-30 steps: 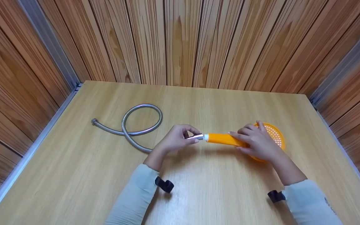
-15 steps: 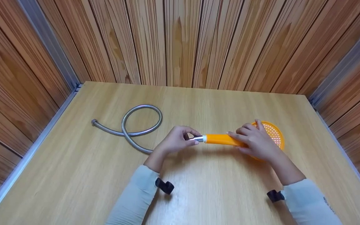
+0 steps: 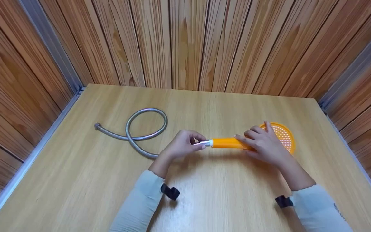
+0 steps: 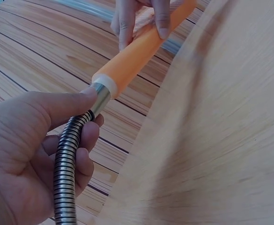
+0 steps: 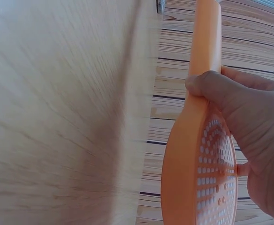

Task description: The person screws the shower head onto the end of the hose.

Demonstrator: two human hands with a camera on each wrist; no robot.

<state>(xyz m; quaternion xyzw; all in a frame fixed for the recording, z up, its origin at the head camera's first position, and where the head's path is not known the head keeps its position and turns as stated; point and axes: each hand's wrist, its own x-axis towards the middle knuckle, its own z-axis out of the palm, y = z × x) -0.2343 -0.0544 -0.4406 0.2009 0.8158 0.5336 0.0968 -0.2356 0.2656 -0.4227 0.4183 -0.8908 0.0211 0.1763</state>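
Observation:
My left hand (image 3: 183,143) pinches the smooth metal end fitting (image 4: 100,98) of a ribbed metal shower hose (image 4: 66,164) between thumb and fingers. That fitting meets the white collar (image 4: 105,82) at the handle end of an orange shower head (image 3: 227,143); how far it is threaded on cannot be seen. With thumb and fingers my right hand (image 3: 264,145) grips the shower head where handle and round head join. In the right wrist view the perforated spray face (image 5: 216,173) with white nozzles shows beside the palm. The shower head is held level, above the table.
The rest of the hose (image 3: 147,109) lies looped on the wooden table (image 3: 230,199), its free end with a metal nut (image 3: 97,126) to the left. Wood-panelled walls (image 3: 185,45) enclose the back and both sides. Black wrist mounts (image 3: 171,192) hang from both sleeves.
The shower head has turned about its handle, and its round head has tilted slightly. The metal fitting has come up against the white collar. The left hand has barely moved.

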